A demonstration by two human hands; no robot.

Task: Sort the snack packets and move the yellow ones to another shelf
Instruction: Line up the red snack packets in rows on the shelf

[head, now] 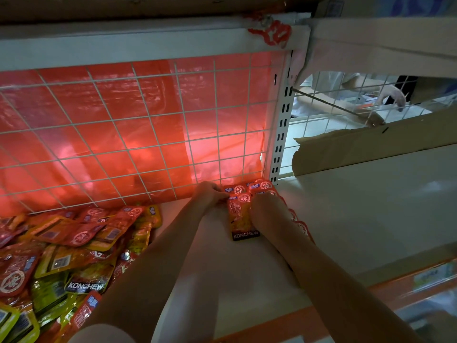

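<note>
A mixed heap of red and yellow snack packets (pixel 61 248) lies at the left of the white shelf (pixel 346 219). Against the wire grid at the back, several red packets (pixel 257 188) lie in a small neat group. My left hand (pixel 209 194) pinches the top left corner of the nearest red packet (pixel 241 219), which lies flat and reads KONCHEW at its lower end. My right hand (pixel 267 206) rests on the group's right side, palm down, covering part of the packets; its fingers are hidden from view.
A white wire grid (pixel 123 134) with red plastic sheeting behind it backs the shelf. A slotted upright post (pixel 282 134) divides it from the right bay, where a cardboard piece (pixel 371 147) leans. Another person's gloved hand (pixel 393 96) shows beyond the grid.
</note>
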